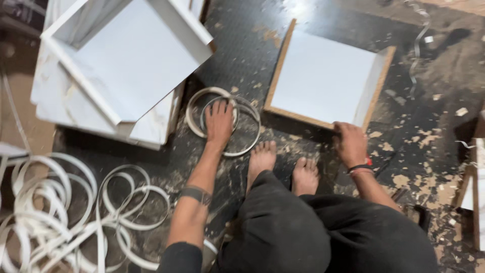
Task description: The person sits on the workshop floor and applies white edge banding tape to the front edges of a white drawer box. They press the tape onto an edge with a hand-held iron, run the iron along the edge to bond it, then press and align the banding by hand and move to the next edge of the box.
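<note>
I squat barefoot on a dark, dusty floor. My left hand [219, 122] lies flat on a coil of white edge-banding strip [242, 108], fingers spread on top of the loops. My right hand [349, 141] rests at the near right corner of an open white-faced board box [323, 76] with raw brown edges; its fingers curl over the near side panel. The box lies flat with its right side wall standing up.
A stack of white drawer-like boxes [116, 65] sits at upper left. Loose loops of white edge strip [60, 212] sprawl at lower left. Wood chips and shavings [404, 177] litter the floor at right, beside another board piece [472, 197].
</note>
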